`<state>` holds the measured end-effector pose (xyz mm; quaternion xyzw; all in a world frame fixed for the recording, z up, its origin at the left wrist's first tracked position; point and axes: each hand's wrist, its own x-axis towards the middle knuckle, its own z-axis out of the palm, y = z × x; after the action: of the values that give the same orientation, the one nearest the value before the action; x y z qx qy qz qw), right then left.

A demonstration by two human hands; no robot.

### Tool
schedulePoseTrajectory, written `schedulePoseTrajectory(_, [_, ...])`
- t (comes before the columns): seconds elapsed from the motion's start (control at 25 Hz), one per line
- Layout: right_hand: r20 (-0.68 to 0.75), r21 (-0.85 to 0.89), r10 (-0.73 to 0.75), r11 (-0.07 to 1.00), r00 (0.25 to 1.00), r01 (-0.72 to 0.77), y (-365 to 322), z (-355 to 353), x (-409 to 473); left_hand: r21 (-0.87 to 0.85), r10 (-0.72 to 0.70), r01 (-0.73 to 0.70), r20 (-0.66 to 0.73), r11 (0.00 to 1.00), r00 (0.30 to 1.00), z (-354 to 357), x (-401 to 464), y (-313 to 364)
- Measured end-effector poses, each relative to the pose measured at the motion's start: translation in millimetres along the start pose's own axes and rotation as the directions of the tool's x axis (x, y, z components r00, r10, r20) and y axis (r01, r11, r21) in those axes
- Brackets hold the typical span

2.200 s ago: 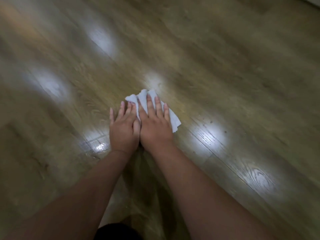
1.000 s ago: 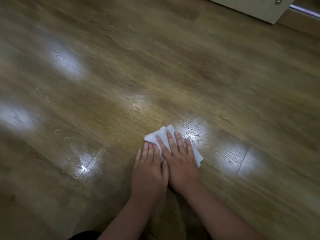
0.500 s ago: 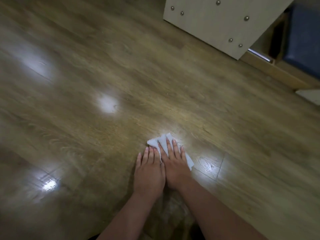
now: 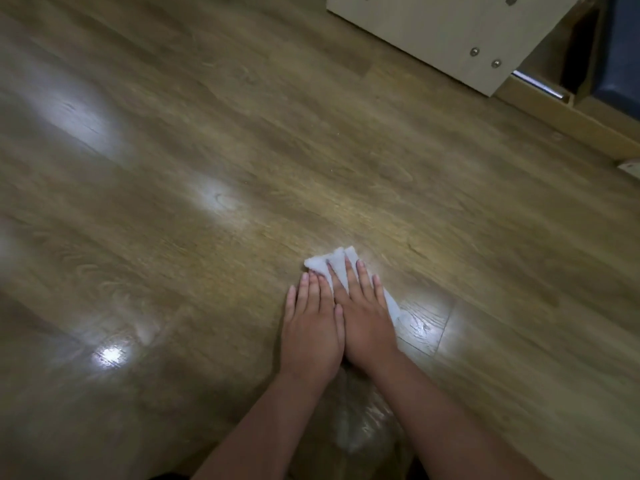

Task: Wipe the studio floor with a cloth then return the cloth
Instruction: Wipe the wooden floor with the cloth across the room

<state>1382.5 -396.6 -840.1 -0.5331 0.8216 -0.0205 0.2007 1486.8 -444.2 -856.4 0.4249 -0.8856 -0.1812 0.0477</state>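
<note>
Head view shows two bare arms reaching forward, with the left hand [image 4: 311, 336] and right hand [image 4: 365, 320] side by side, touching, fingers straight and flat. Both press down on a small white crumpled cloth [image 4: 330, 266] lying on the shiny brown wooden floor [image 4: 173, 209]. Far off stands a pale wooden cabinet panel with round metal studs [image 4: 446, 32].
</note>
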Motion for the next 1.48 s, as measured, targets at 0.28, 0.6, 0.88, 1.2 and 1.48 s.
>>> schedulePoseTrajectory(0.28, [-0.088,-0.034,0.287,0.956,0.954,-0.291,157.4,-8.8,-23.9,-0.019,0.197,-0.198,0.209,0.980,0.958,41.3,46.7,145.1])
schedulePoseTrajectory(0.6, [-0.210,0.027,0.197,0.980,0.958,-0.195,113.2,-4.1,18.2,-0.002,0.125,-0.125,0.034,0.992,0.992,32.9,57.8,99.2])
schedulePoseTrajectory(0.88, [-0.161,0.067,-0.007,0.998,0.987,0.018,39.0,-19.2,133.7,0.152,-0.107,0.104,0.012,0.983,0.994,-13.8,132.9,16.2])
schedulePoseTrajectory(1.2, [-0.136,-0.017,0.009,1.000,0.991,-0.011,151.6,-79.2,194.4,0.092,-0.102,0.100,0.019,0.991,0.995,16.1,235.8,109.3])
schedulePoseTrajectory(1.48, [-0.143,-0.109,0.099,0.987,0.985,-0.116,199.3,-106.9,244.1,0.096,0.051,-0.062,0.110,0.993,0.993,24.0,310.5,123.2])
